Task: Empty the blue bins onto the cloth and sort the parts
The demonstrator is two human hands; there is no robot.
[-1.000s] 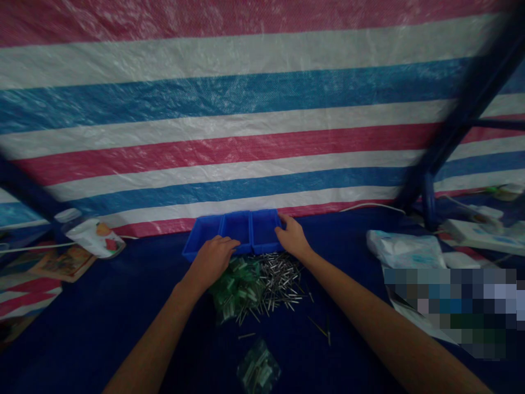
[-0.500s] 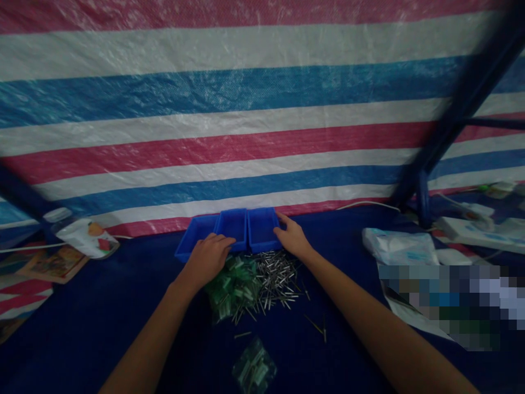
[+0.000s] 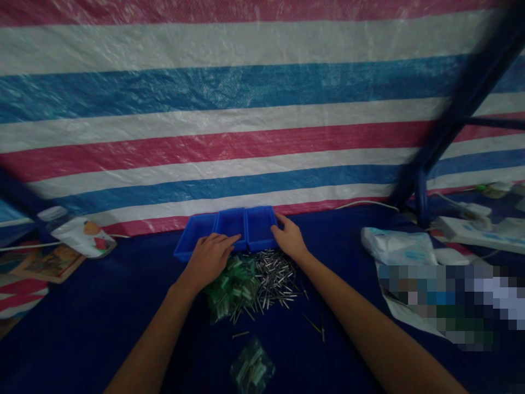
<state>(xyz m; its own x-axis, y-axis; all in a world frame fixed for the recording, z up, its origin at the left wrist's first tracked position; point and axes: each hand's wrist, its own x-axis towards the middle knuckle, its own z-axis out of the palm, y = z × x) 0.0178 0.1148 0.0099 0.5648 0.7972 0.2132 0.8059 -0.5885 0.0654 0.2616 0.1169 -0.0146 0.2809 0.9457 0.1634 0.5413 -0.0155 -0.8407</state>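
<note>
Three blue plastic bins stand side by side: a left bin (image 3: 196, 232), a middle bin (image 3: 232, 223) and a right bin (image 3: 261, 225). My left hand (image 3: 210, 258) lies over the front edges of the left and middle bins, fingers stretched out, index tip near the middle bin's front rim. At the right bin's side wall, my right hand (image 3: 290, 239) has its thumb at the rim and its fingers along the outside. In front of the bins lie a heap of small green-tinted plastic bags (image 3: 233, 287) and a pile of thin metal pins or screws (image 3: 276, 278).
A small clear bag of parts (image 3: 253, 368) lies nearest me, with a few loose pins (image 3: 315, 325) to its right. On the left is a clear bottle with a white label (image 3: 87, 236). A plastic packet (image 3: 397, 246) and a white power strip (image 3: 467, 234) lie right. Striped sheeting (image 3: 246, 137) hangs behind.
The left hand's index finger has stretched slightly further right along the middle bin's front. The right hand stays at the right bin's side. The view has shifted slightly.
</note>
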